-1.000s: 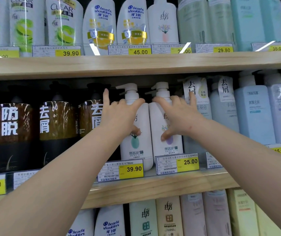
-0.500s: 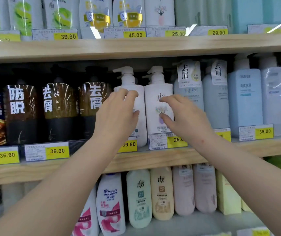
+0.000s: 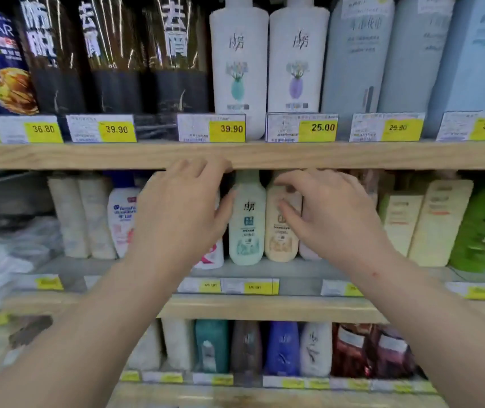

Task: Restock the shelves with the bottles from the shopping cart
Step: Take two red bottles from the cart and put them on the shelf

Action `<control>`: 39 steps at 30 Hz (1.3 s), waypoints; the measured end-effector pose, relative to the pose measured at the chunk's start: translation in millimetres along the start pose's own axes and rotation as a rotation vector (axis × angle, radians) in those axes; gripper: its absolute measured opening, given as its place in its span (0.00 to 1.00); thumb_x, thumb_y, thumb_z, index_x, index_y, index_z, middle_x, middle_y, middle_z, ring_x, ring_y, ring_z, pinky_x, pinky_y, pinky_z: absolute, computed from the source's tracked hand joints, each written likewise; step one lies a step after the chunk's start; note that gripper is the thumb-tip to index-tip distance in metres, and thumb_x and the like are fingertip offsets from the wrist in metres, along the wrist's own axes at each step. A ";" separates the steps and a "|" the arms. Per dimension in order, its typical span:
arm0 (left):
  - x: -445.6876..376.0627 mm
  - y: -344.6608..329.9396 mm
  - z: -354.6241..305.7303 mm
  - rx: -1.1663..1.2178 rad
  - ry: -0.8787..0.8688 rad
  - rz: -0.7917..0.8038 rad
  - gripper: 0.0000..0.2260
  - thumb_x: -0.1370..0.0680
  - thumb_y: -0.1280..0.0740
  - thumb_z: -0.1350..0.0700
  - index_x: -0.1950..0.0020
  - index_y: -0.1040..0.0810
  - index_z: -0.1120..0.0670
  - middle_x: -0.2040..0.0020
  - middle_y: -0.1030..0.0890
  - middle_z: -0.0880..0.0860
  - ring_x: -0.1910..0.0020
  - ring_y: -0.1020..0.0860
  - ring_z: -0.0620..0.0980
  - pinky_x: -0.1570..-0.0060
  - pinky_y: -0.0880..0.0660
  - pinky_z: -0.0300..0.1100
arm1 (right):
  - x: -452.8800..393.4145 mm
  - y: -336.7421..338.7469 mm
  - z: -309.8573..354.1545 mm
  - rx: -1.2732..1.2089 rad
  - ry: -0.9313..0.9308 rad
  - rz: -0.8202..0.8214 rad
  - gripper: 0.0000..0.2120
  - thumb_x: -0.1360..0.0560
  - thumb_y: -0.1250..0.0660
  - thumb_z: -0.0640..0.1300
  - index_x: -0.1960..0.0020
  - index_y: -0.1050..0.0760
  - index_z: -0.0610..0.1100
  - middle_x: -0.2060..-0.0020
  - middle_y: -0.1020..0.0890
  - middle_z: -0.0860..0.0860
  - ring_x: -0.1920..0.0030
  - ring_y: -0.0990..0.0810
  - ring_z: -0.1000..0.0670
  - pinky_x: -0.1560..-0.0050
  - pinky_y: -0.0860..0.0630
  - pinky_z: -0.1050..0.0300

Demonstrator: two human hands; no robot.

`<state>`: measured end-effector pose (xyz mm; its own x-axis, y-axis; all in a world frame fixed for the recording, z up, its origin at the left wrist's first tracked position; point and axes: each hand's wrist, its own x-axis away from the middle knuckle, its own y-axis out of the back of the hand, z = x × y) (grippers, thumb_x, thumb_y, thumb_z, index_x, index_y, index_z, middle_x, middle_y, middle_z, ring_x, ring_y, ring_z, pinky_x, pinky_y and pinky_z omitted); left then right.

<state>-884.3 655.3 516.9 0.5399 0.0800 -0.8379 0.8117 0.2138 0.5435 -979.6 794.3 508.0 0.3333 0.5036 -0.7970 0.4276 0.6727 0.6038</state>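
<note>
Both hands are dropping away from the two white pump bottles (image 3: 267, 63), now standing side by side on the shelf (image 3: 265, 154) above the price tags, well apart from the fingers. The left hand (image 3: 182, 210) and right hand (image 3: 326, 213) are hanging loose and holding nothing in front of the lower row. That placement looks finished; the shopping cart is out of view, so the next move is likely turning back for another bottle.
</note>
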 end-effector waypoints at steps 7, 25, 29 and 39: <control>73.7 -15.5 11.8 0.013 0.109 0.193 0.13 0.31 0.39 0.52 0.53 0.23 0.58 0.65 0.18 0.56 0.63 0.20 0.59 0.67 0.26 0.46 | 51.1 -29.4 14.1 -0.121 -0.054 0.248 0.14 0.30 0.38 0.47 0.48 0.23 0.43 0.57 0.17 0.46 0.54 0.19 0.41 0.50 0.29 0.47; 306.9 73.8 158.2 -0.043 0.354 0.558 0.11 0.36 0.33 0.55 0.57 0.21 0.59 0.67 0.18 0.56 0.67 0.20 0.60 0.73 0.26 0.47 | 169.1 -101.6 234.0 -0.276 -0.034 0.787 0.15 0.24 0.41 0.49 0.38 0.30 0.49 0.43 0.21 0.50 0.42 0.24 0.46 0.43 0.33 0.54; 375.0 114.7 199.0 -0.035 0.411 0.656 0.10 0.36 0.36 0.54 0.58 0.22 0.57 0.68 0.18 0.56 0.67 0.20 0.60 0.74 0.26 0.46 | 202.1 -108.8 309.9 -0.302 -0.046 0.874 0.16 0.24 0.41 0.49 0.37 0.30 0.48 0.43 0.21 0.49 0.42 0.24 0.46 0.43 0.31 0.52; 488.4 169.7 259.5 -0.057 0.747 0.868 0.15 0.24 0.39 0.52 0.37 0.30 0.52 0.42 0.22 0.52 0.40 0.29 0.54 0.50 0.31 0.44 | 252.3 -141.6 436.7 -0.420 -0.038 1.105 0.14 0.24 0.40 0.48 0.40 0.27 0.48 0.47 0.19 0.51 0.45 0.23 0.48 0.45 0.31 0.54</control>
<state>-425.0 478.0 213.0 0.6303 0.7763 -0.0121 0.2083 -0.1541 0.9659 -589.1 589.4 225.3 0.3770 0.9121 0.1610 -0.4158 0.0113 0.9094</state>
